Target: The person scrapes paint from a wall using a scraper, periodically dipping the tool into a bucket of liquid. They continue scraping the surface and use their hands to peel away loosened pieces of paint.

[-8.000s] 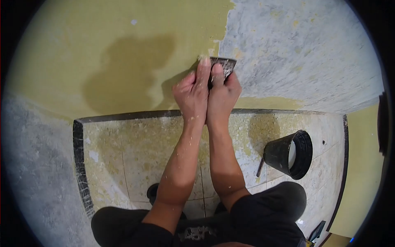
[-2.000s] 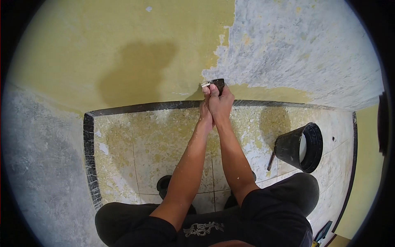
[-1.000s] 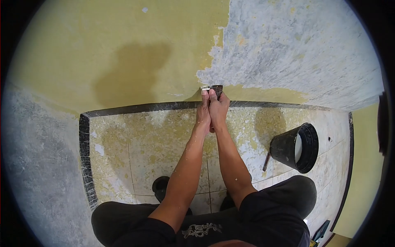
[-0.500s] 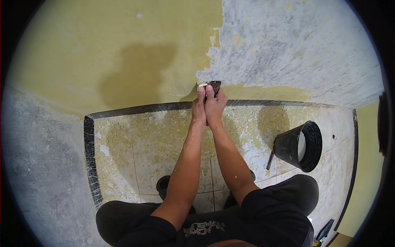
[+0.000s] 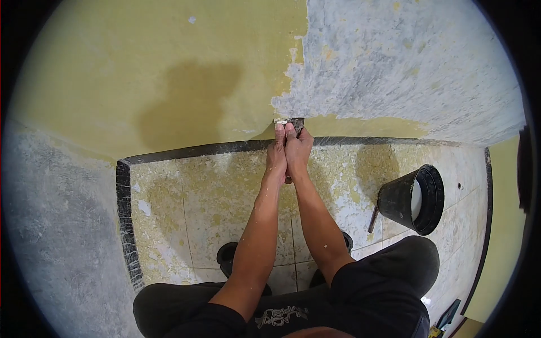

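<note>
Both of my hands are closed around a paint scraper (image 5: 296, 121), its dark, paint-flecked blade pressed against the wall just above the black baseboard. My left hand (image 5: 276, 153) and my right hand (image 5: 297, 151) lie side by side, thumbs stretched along the tool toward the blade. Most of the handle is hidden by the palms; a small end shows below the wrists. The blade touches the yellow painted wall (image 5: 236, 84) near the ragged edge where it meets the bare grey-white scraped wall (image 5: 383, 67). White dust coats my fingers.
Paint flakes (image 5: 225, 180) litter the tiled floor below the wall. A black bucket (image 5: 397, 201) with whitish contents stands at the right, a stick-like tool (image 5: 373, 219) beside it. A black baseboard (image 5: 191, 150) runs along the wall. A grey wall (image 5: 51, 219) is at left.
My hands and the scraper have slid a short way down the wall, closer to the baseboard. The view has shifted slightly. Both hands keep their grip.
</note>
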`<move>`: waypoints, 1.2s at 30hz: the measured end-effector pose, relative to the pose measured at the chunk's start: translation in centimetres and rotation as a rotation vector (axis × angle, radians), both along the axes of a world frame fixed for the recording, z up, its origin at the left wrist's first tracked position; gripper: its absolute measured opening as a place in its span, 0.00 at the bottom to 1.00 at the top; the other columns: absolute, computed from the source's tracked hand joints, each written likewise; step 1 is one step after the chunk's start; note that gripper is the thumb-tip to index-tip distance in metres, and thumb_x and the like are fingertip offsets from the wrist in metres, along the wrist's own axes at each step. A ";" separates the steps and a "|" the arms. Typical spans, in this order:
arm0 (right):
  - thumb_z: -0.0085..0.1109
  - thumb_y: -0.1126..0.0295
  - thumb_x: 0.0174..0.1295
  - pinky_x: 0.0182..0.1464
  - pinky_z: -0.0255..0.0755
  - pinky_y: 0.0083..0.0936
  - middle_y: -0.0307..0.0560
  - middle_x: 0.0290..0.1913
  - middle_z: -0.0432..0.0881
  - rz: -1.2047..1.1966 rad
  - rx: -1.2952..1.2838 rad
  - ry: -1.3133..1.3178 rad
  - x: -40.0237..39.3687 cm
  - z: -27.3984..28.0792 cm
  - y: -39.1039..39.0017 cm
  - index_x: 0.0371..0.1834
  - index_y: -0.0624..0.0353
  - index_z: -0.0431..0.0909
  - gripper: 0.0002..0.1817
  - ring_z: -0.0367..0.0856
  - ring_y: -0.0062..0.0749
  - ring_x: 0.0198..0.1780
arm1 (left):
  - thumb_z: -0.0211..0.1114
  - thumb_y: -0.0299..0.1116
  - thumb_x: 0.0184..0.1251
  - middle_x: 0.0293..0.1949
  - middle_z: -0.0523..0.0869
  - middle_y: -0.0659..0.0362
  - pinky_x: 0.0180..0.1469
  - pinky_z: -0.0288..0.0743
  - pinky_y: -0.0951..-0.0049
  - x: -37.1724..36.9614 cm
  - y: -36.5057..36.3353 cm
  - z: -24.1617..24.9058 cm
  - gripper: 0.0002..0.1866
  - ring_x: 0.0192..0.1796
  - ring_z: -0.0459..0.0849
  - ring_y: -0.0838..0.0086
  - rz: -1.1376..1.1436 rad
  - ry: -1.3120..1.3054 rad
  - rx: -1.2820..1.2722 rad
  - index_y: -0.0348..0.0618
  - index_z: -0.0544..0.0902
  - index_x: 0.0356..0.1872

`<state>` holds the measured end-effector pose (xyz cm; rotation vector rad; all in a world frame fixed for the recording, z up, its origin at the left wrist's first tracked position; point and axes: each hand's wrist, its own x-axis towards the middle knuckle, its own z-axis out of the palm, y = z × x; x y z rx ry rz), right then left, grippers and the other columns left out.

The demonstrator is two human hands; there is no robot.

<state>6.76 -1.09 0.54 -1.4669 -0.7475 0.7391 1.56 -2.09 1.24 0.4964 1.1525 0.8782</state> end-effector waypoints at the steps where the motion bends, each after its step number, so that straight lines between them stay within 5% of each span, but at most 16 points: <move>1: 0.55 0.70 0.64 0.26 0.61 0.22 0.34 0.21 0.73 0.021 -0.004 0.055 0.1 -0.1 0.1 0.26 0.65 0.76 0.11 0.63 0.18 0.24 | 0.46 0.72 0.60 0.39 0.83 0.50 0.38 0.74 0.67 -0.1 0.1 0.0 0.44 0.39 0.81 0.68 -0.019 0.030 0.002 0.30 0.79 0.45; 11: 0.55 0.72 0.63 0.31 0.65 0.24 0.38 0.24 0.78 0.009 0.045 0.090 -0.3 -2.0 0.6 0.31 0.69 0.78 0.09 0.67 0.20 0.28 | 0.48 0.72 0.59 0.32 0.83 0.50 0.36 0.72 0.68 -0.7 0.6 -0.6 0.45 0.36 0.78 0.69 0.007 0.202 0.145 0.28 0.81 0.39; 17: 0.55 0.71 0.63 0.31 0.65 0.24 0.38 0.24 0.77 -0.024 0.084 0.251 -1.1 -2.1 1.1 0.29 0.68 0.78 0.10 0.66 0.20 0.27 | 0.50 0.71 0.59 0.32 0.83 0.50 0.38 0.72 0.69 -1.1 1.0 0.0 0.44 0.36 0.79 0.69 0.012 0.241 0.208 0.28 0.81 0.40; 19: 0.54 0.70 0.67 0.30 0.64 0.20 0.33 0.25 0.76 -0.019 0.012 0.060 -0.7 -0.4 0.5 0.28 0.65 0.77 0.11 0.65 0.17 0.27 | 0.51 0.69 0.61 0.34 0.83 0.50 0.39 0.72 0.69 -0.5 1.0 -0.7 0.42 0.38 0.79 0.69 0.056 0.124 0.146 0.28 0.80 0.42; 22: 0.54 0.70 0.66 0.29 0.64 0.20 0.33 0.25 0.76 0.034 0.024 0.136 -0.3 0.0 0.4 0.29 0.65 0.78 0.11 0.65 0.17 0.27 | 0.50 0.68 0.62 0.37 0.83 0.50 0.40 0.72 0.68 0.0 0.7 -0.4 0.41 0.39 0.79 0.69 0.068 -0.011 0.067 0.29 0.80 0.45; 26: 0.54 0.70 0.66 0.29 0.64 0.20 0.34 0.26 0.76 0.041 0.007 0.287 -0.4 -1.3 0.6 0.30 0.66 0.78 0.11 0.65 0.17 0.27 | 0.50 0.68 0.62 0.38 0.83 0.50 0.41 0.72 0.68 -0.4 0.5 0.8 0.41 0.40 0.79 0.70 0.053 0.134 0.139 0.31 0.80 0.46; 29: 0.56 0.70 0.63 0.30 0.65 0.25 0.38 0.23 0.77 0.005 0.096 0.215 -0.9 -0.4 1.1 0.29 0.68 0.78 0.11 0.66 0.21 0.27 | 0.50 0.68 0.62 0.38 0.83 0.51 0.40 0.72 0.69 -0.8 1.1 1.2 0.41 0.39 0.79 0.70 0.045 0.205 0.140 0.31 0.80 0.45; 31: 0.57 0.68 0.62 0.31 0.66 0.26 0.40 0.22 0.78 0.004 0.127 -0.090 -0.8 2.0 0.8 0.29 0.67 0.78 0.11 0.67 0.22 0.26 | 0.51 0.67 0.62 0.38 0.83 0.52 0.39 0.72 0.69 -0.2 1.6 0.1 0.39 0.38 0.79 0.70 0.165 0.042 0.197 0.32 0.80 0.45; 36: 0.58 0.68 0.61 0.30 0.66 0.25 0.40 0.21 0.77 0.030 0.182 -0.042 -0.9 4.5 1.4 0.27 0.66 0.78 0.11 0.66 0.21 0.26 | 0.51 0.68 0.62 0.38 0.83 0.53 0.40 0.73 0.70 -0.3 1.3 4.7 0.39 0.38 0.79 0.71 0.182 -0.022 0.254 0.32 0.80 0.45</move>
